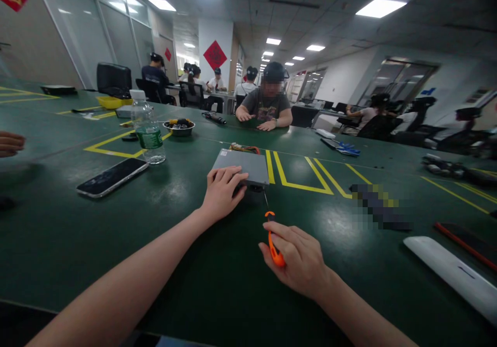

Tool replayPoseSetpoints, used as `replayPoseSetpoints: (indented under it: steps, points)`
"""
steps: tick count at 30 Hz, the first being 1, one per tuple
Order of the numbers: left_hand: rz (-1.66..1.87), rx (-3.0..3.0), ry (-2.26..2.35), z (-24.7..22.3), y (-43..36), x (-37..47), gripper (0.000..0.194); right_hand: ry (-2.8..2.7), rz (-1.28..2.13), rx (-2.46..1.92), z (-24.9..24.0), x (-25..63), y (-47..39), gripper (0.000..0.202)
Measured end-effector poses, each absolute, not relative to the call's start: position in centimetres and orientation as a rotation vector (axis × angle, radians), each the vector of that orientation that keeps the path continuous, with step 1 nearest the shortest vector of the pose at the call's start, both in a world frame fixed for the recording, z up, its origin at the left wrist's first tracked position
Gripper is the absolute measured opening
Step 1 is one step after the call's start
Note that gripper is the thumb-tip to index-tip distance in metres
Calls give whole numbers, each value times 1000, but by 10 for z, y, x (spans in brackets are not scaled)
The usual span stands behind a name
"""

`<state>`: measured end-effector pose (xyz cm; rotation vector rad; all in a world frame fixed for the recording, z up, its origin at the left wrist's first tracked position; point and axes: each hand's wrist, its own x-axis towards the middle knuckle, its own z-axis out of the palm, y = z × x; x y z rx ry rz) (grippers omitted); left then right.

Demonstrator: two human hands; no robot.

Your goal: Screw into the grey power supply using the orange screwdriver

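A grey metal computer power supply (248, 164) lies flat on the green table, with a bundle of coloured cables (244, 148) coming out at its far side. My left hand (223, 191) grips its near left part, fingers over the top and thumb at the near side. An orange and black screwdriver (276, 251) is in my right hand (301, 259), fingers wrapped around the handle. Its thin shaft points away from me, and the tip meets the near right corner of the power supply. Whether it sits in a screw is too small to tell.
Left of my hands are a phone (112, 177), a water bottle (148, 129) and a metal bowl (178, 127) of small parts. At right lie a white casing (454, 274) and blue-handled pliers (345, 148). Across the table sits a person (267, 103); another person's hand (11, 144) shows at far left.
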<state>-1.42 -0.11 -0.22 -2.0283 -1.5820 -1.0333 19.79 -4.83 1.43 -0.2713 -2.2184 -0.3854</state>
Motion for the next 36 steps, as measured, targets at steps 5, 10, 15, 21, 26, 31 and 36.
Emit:
replayPoseSetpoints:
  steps: [5, 10, 15, 21, 26, 31, 36]
  points:
    - [-1046, -2025, -1583, -2, -1, -13, 26, -2411, -335, -303, 19, 197, -52, 25]
    - [-1053, -2031, -1582, -2, -2, -13, 26, -2295, -476, -302, 20, 196, -49, 19]
    - [-1069, -2036, -1583, -2, -1, -13, 27, -2202, -510, -349, 18, 200, -43, 1]
    - [-1060, -2035, -1581, -2, -1, -14, 26, -2355, -409, -374, 19, 192, -53, 24]
    - [-1069, -2030, -1580, -3, -1, -14, 27, -2309, -472, -395, 18, 190, -52, 17]
    - [-1079, -2030, -1579, -3, 0, -13, 27, -2166, -533, -419, 20, 193, -44, 11]
    - [-1062, -2038, -1589, -2, -1, -14, 26, -2206, -511, -299, 20, 188, -46, 11]
